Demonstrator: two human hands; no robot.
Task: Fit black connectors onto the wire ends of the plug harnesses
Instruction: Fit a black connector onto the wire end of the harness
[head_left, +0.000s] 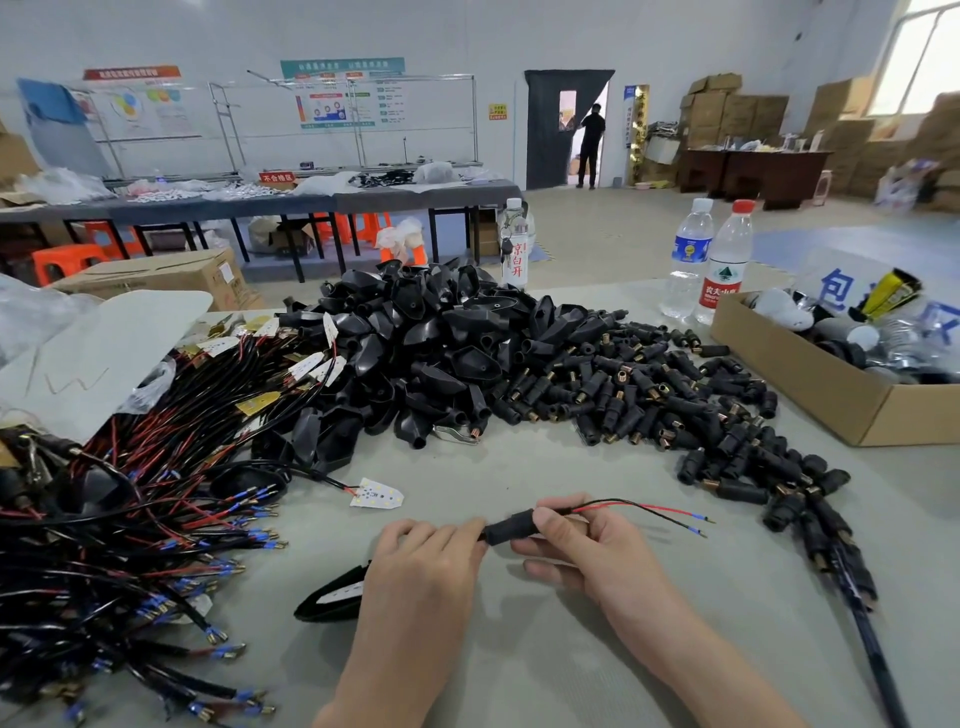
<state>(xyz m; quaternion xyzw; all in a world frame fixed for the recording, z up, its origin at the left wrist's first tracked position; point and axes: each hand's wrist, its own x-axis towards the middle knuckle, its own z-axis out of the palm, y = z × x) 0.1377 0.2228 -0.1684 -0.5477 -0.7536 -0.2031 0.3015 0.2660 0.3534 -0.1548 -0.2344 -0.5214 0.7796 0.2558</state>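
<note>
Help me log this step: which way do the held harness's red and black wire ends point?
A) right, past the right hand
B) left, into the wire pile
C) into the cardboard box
A: the red and black wires run rightward out of the black connector that the left hand and right hand both hold, ends free.

Both hands (519, 551) grip a black connector (511, 526) trailing red-black wires (644, 508)

Left grip (426, 551): bare hand, showing uncovered from fingertips to wrist.
Left forearm (395, 660): running bare down to the view's lower edge.
Right grip (576, 545): bare hand, showing uncovered likewise.
Right forearm (691, 644): running bare to the lower edge.
</note>
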